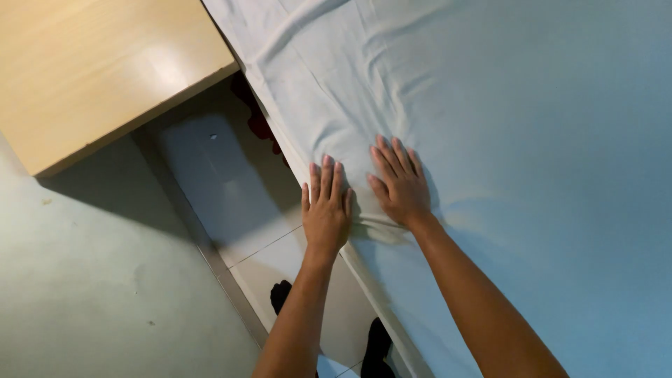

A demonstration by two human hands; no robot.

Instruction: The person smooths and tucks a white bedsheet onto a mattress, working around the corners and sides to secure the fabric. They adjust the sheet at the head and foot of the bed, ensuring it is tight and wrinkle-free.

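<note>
A plain pale blue-white bed sheet (pixel 504 126), with no pattern, lies under the fingers (pixel 392 157) of both bare hands. Beyond the fingertips to the left is a light wood-grain tan bench (pixel 91 63). Below the left hand (pixel 325 213), the floor (pixel 231 189) is pale grey tile with thin dark lines, and the wall (pixel 84 294) is a muted grey-green.

dim bluish light, glare on the wooden tabletop (pixel 91 63), sharp focus.

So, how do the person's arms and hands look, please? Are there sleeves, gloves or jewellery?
Both forearms are bare up to the picture's edge, with no sleeve visible. The left hand and the right hand wear no gloves, and no ring, watch or bracelet shows. The fingernails are short and unpainted.
</note>
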